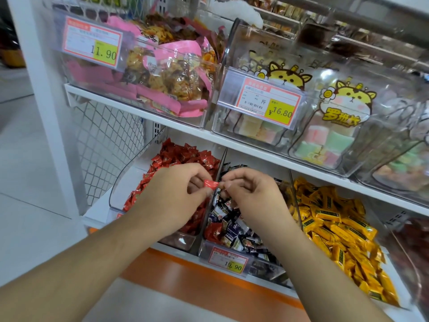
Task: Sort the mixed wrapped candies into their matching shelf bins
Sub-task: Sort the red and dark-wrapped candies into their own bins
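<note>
**Stray red candy held over bin divider**

Small red foil-wrapped candy [209, 183] sits above the clear divider, btwn red-candy bin [120, 180] and dark mixed-candy bin [232, 251]. Left hand [176, 196] pinches its body; right hand [253, 194] fingertips pinch the wrapper end. Judged light, crinkly, slippery; take hold at the body, not the twisted tail.

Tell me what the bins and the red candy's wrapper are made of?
The bins look like clear hard plastic: you see the sweets through their glossy walls. The red candy, pinched between the left hand and right hand, seems wrapped in shiny plastic or foil film; it glints, but which one is unclear.
</note>
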